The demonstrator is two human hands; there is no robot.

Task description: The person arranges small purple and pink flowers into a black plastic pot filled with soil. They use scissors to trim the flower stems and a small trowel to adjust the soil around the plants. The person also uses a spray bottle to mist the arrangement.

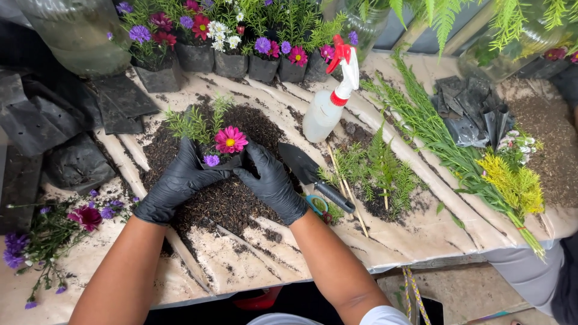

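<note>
Potting bench [253, 259], paper-covered, strewn with dark soil; at centre a small black grow bag [224, 161] holding a pink flower [230, 139]; left hand [176, 183] and right hand [272, 182], black-gloved, both clasped around the bag; trowel [310, 174] just right; spray bottle [329, 99] beyond.

2 black-gloved hands, left hand [174, 183] and right hand [272, 183], cup a small black grow bag [224, 161] holding a pink flower [230, 139] over a soil pile [223, 198] on the tabletop [421, 232]. A trowel [313, 174] and white spray bottle [328, 102] lie just right.
</note>
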